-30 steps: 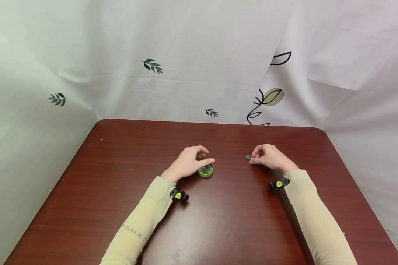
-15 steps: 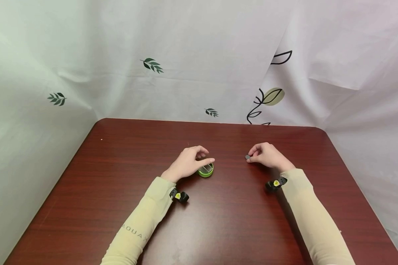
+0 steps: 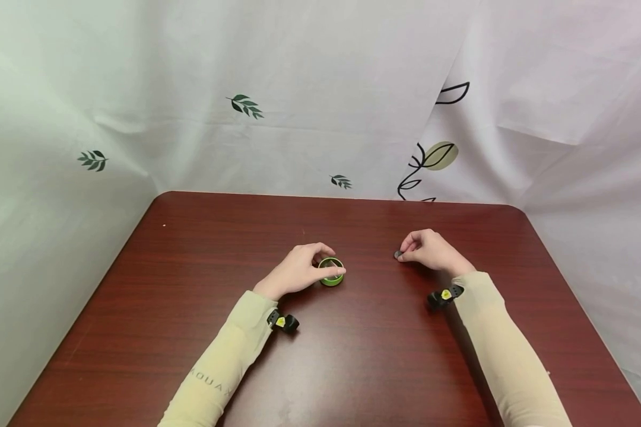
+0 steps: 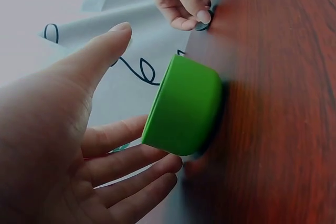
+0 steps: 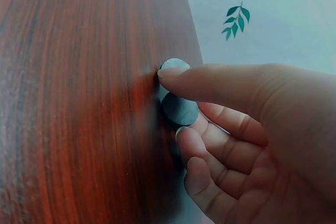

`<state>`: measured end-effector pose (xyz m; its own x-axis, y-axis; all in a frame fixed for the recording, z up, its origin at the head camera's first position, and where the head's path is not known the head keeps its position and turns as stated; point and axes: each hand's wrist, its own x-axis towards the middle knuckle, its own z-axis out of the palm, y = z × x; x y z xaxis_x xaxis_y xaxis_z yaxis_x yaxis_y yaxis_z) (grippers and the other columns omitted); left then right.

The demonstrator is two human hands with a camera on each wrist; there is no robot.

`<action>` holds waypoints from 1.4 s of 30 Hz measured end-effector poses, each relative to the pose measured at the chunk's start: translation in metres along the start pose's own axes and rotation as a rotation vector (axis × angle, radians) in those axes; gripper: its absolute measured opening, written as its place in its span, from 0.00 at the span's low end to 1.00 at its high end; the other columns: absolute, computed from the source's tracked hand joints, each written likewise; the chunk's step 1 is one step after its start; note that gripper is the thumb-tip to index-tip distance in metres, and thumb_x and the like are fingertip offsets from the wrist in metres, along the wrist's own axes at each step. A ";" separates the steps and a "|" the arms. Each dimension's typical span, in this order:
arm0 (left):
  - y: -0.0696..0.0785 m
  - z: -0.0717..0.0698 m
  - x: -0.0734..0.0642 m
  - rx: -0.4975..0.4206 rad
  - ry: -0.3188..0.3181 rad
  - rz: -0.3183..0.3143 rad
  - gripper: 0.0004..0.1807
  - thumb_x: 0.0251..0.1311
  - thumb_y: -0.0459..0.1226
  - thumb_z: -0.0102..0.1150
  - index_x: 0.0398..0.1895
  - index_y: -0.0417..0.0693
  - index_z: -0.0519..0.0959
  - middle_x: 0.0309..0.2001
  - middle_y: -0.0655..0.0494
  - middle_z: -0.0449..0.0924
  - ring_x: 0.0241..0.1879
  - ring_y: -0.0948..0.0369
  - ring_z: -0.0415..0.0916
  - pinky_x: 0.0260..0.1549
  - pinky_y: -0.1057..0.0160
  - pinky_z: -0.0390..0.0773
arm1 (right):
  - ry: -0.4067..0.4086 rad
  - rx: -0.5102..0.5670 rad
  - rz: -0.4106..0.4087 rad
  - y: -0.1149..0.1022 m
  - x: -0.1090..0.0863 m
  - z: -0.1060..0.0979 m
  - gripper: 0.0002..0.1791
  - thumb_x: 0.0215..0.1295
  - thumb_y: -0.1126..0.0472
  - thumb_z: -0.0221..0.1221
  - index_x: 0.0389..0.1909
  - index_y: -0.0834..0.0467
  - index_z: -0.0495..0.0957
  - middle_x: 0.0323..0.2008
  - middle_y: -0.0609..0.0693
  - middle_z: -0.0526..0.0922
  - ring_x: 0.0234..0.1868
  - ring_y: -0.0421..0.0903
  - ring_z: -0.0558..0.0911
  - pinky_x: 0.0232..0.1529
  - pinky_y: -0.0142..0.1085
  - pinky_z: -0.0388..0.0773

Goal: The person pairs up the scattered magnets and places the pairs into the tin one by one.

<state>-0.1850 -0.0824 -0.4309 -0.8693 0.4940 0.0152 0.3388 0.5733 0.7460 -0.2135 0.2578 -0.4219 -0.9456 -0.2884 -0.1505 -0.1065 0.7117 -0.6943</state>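
A small round green container [image 3: 331, 281] with an open top stands on the table. My left hand [image 3: 299, 270] is beside it, its thumb passing over the top in the head view. In the left wrist view, the fingers [image 4: 134, 148] lie loosely bent next to the green wall and the thumb stands apart from it. Further right, my right hand [image 3: 430, 252] pinches small flat discs low over the table. The right wrist view shows a paler disc [image 5: 173, 64] under the thumb tip and a dark grey disc [image 5: 180, 109] between thumb and fingers.
The dark red wooden table [image 3: 326, 367] has rounded far corners. Behind it hangs a pale curtain [image 3: 299, 136] printed with leaves. A tiny white speck [image 3: 164, 225] lies at the far left. Each forearm wears a black wrist camera strap [image 3: 283, 322].
My left hand has dropped slightly, and its thumb now crosses the container's top. My right hand has moved a little left onto the dark disc that lay beside its fingers.
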 end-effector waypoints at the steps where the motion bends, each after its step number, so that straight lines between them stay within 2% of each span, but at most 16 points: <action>1: 0.000 0.000 -0.001 -0.002 -0.002 0.001 0.31 0.59 0.59 0.69 0.57 0.48 0.81 0.45 0.63 0.82 0.41 0.64 0.76 0.45 0.60 0.77 | -0.004 0.010 0.002 0.000 0.000 0.000 0.09 0.59 0.63 0.73 0.34 0.61 0.82 0.28 0.50 0.82 0.30 0.45 0.77 0.31 0.34 0.72; 5: -0.001 0.000 -0.001 -0.001 -0.001 0.003 0.30 0.60 0.58 0.69 0.57 0.48 0.81 0.43 0.63 0.82 0.41 0.64 0.76 0.44 0.61 0.77 | -0.021 0.043 0.006 0.003 0.001 0.000 0.08 0.60 0.65 0.71 0.37 0.62 0.83 0.29 0.50 0.84 0.30 0.46 0.78 0.31 0.33 0.73; 11: -0.002 0.000 -0.001 0.005 0.004 0.005 0.29 0.60 0.58 0.69 0.56 0.49 0.81 0.43 0.63 0.81 0.41 0.65 0.76 0.44 0.61 0.77 | -0.040 0.027 0.013 0.003 0.002 -0.002 0.09 0.62 0.64 0.70 0.42 0.62 0.87 0.30 0.49 0.86 0.32 0.46 0.78 0.33 0.34 0.73; 18: -0.002 -0.002 -0.002 -0.012 0.003 0.017 0.30 0.58 0.57 0.71 0.56 0.49 0.81 0.44 0.63 0.82 0.41 0.65 0.77 0.45 0.61 0.77 | -0.036 0.028 0.015 0.003 0.002 -0.005 0.07 0.61 0.63 0.71 0.38 0.60 0.88 0.30 0.48 0.86 0.33 0.47 0.78 0.34 0.35 0.73; 23: -0.004 -0.004 -0.004 0.005 -0.010 0.049 0.33 0.50 0.56 0.78 0.56 0.50 0.81 0.44 0.64 0.83 0.41 0.66 0.78 0.43 0.62 0.78 | -0.035 0.034 0.024 0.006 0.003 -0.006 0.07 0.60 0.61 0.72 0.37 0.59 0.88 0.29 0.48 0.86 0.32 0.47 0.77 0.32 0.36 0.73; 28: -0.005 -0.004 -0.004 0.034 -0.029 0.074 0.36 0.43 0.50 0.83 0.57 0.51 0.81 0.44 0.64 0.83 0.41 0.65 0.78 0.45 0.62 0.78 | -0.045 0.079 0.033 0.008 0.003 -0.006 0.08 0.61 0.61 0.72 0.38 0.61 0.88 0.28 0.51 0.87 0.31 0.46 0.80 0.29 0.34 0.75; 34: -0.006 -0.003 -0.004 0.022 -0.034 0.071 0.35 0.44 0.43 0.84 0.57 0.48 0.80 0.45 0.62 0.83 0.44 0.65 0.79 0.49 0.62 0.78 | -0.053 0.141 0.031 0.007 0.001 -0.006 0.09 0.62 0.63 0.71 0.40 0.63 0.88 0.32 0.53 0.89 0.33 0.46 0.85 0.34 0.34 0.80; 42: -0.005 -0.001 -0.005 -0.009 -0.027 0.054 0.33 0.43 0.41 0.85 0.55 0.48 0.81 0.44 0.61 0.84 0.43 0.66 0.80 0.48 0.62 0.78 | -0.038 0.149 0.016 0.003 0.001 -0.006 0.10 0.62 0.62 0.72 0.41 0.63 0.88 0.32 0.53 0.89 0.34 0.46 0.85 0.36 0.34 0.81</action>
<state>-0.1829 -0.0878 -0.4339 -0.8395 0.5421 0.0378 0.3819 0.5391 0.7507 -0.2161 0.2635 -0.4203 -0.9343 -0.3037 -0.1865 -0.0423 0.6141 -0.7881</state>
